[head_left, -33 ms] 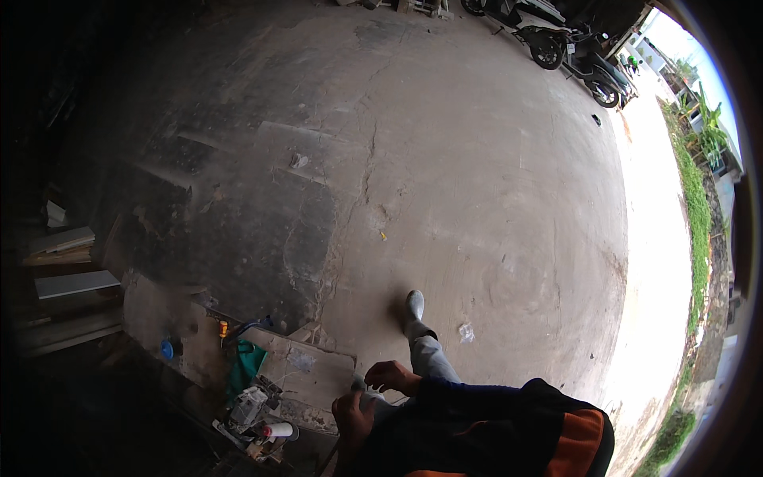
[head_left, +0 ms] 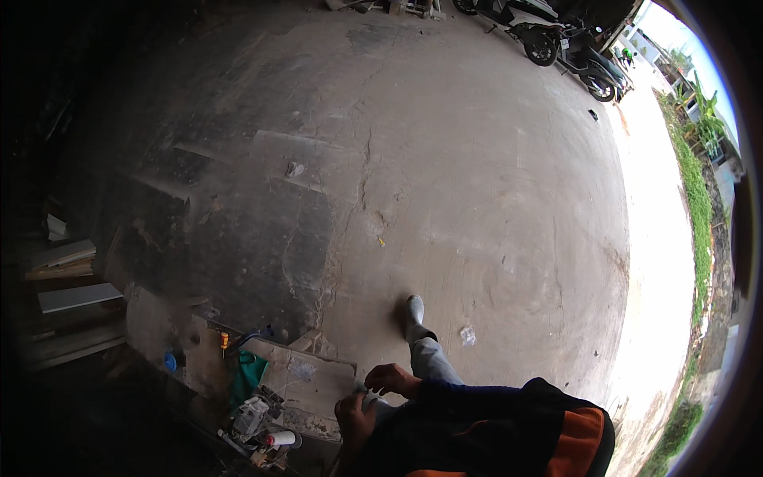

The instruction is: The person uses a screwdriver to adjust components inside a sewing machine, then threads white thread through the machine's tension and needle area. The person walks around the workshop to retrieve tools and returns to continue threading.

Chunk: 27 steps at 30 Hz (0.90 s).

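In front of my body, my left hand and my right hand are close together. Both have curled fingers, and whatever lies between the fingertips is too small to make out. Just left of my left hand is the worn bench top. On it sit a grey metal machine, a white spool-like cylinder and a green cloth. Farther off along the bench lie a yellow-handled tool, a dark blue curved object and a round blue item.
Pale boards are stacked at the left. A crumpled clear plastic piece lies on the cracked concrete floor, right of my booted foot. Motor scooters stand at the far right, by a bright opening with grass.
The view has shifted slightly, so the bench and boards sit a little lower in the picture. My hands keep nearly the same pose, close together.
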Tool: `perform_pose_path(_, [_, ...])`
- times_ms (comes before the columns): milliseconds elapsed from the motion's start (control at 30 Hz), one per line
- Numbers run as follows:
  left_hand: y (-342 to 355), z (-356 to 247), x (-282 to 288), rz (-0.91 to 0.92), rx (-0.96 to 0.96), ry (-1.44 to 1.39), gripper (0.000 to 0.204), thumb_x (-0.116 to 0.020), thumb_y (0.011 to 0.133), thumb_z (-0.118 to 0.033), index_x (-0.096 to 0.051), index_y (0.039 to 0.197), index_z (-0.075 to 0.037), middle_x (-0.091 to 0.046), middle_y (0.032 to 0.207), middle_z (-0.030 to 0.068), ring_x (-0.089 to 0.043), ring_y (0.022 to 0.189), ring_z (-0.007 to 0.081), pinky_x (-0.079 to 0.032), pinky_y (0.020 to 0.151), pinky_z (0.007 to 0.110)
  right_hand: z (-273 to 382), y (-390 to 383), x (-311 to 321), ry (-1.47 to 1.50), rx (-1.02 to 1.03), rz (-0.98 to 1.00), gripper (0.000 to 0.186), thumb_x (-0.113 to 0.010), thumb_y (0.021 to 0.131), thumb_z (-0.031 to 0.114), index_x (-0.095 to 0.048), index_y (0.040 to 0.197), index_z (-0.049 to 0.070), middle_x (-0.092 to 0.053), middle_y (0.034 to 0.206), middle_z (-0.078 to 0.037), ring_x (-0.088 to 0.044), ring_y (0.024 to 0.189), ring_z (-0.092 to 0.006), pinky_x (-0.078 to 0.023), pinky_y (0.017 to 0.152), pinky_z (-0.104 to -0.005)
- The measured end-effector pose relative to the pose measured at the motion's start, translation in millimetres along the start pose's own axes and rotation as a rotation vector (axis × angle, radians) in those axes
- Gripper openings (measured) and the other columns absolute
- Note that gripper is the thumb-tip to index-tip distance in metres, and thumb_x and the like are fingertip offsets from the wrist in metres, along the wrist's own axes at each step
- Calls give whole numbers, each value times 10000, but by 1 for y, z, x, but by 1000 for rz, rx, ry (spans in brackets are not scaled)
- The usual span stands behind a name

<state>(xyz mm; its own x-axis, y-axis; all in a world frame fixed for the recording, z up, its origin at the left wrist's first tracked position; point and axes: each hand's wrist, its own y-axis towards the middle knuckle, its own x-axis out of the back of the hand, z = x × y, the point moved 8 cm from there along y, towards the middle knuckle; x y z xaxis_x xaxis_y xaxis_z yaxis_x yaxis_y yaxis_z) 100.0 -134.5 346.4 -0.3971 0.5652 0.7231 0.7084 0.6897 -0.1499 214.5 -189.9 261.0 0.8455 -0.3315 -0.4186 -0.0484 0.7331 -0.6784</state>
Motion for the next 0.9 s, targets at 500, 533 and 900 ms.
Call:
perform_pose_path(500, [314, -171, -39, 78, -87, -3, 125, -676, 794, -138, -646, 814, -19, -662, 779, 152, -646, 775, 338, -494, 685, 413, 278, 9, 213, -279, 265, 46, 281, -622, 884, 238, -623, 1028, -4, -647, 907, -79, -617, 817, -154, -521, 703, -294])
perform_pose_path(533, [331, -172, -37, 60, -102, -19, 124, -678, 793, -133, -645, 818, -16, -662, 781, 152, -646, 777, 338, -495, 685, 412, 292, 22, 219, -339, 301, 83, 266, -603, 903, 243, -627, 1021, 6, -643, 903, -76, -608, 821, -147, -508, 694, -299])
perform_pose_path(900, [634, -225, -11, 158, -270, -143, 143, -646, 837, -132, -642, 886, 2, -663, 853, 159, -649, 813, 320, -500, 710, 398, 560, 114, 330, -871, 888, -193, 137, -640, 867, 134, -657, 928, 12, -638, 866, -115, -620, 785, -231, -498, 723, -329])
